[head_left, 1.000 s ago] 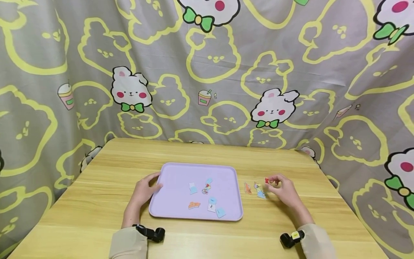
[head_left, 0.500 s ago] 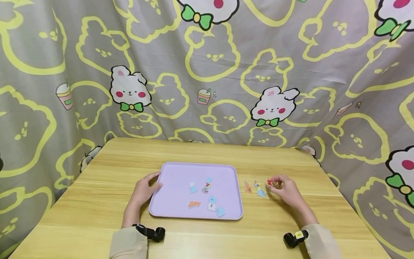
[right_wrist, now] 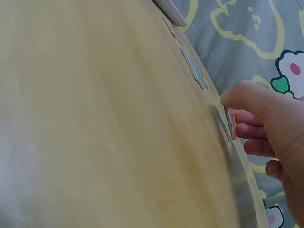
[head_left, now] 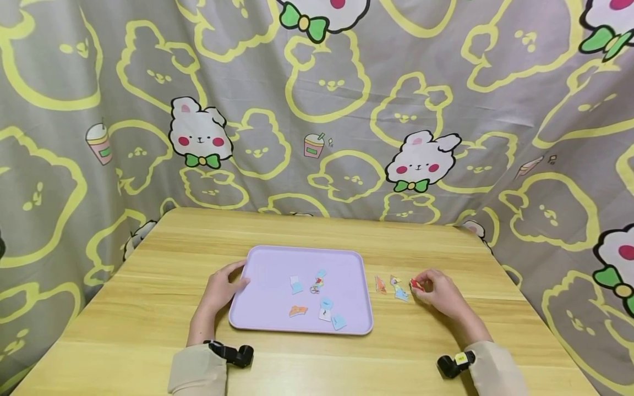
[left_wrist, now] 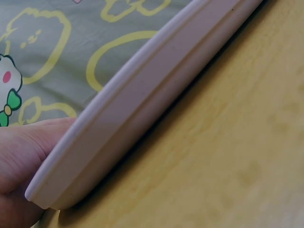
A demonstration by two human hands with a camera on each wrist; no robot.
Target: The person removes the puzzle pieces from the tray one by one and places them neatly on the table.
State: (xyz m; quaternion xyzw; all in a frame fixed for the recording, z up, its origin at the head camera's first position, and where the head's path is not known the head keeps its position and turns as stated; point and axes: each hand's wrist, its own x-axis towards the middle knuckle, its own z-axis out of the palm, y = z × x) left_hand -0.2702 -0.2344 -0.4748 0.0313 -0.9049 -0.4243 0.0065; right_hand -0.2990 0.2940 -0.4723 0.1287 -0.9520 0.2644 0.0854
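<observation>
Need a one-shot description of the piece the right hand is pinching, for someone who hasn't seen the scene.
Start at the lilac tray in the middle of the wooden table, then move right past its edge to the right hand. The small red piece sits pinched at its fingertips. Its two neighbours on the table, the orange piece and the blue piece, lie loose.

My head view is evenly bright and sharp, with only soft shadows under the tray point(head_left: 267, 324) and no glare. Both wrist views are softer: the tabletop point(right_wrist: 95, 123) smears into blur toward 8 o'clock, and the tray rim point(left_wrist: 142, 109) looks hazy close up.
</observation>
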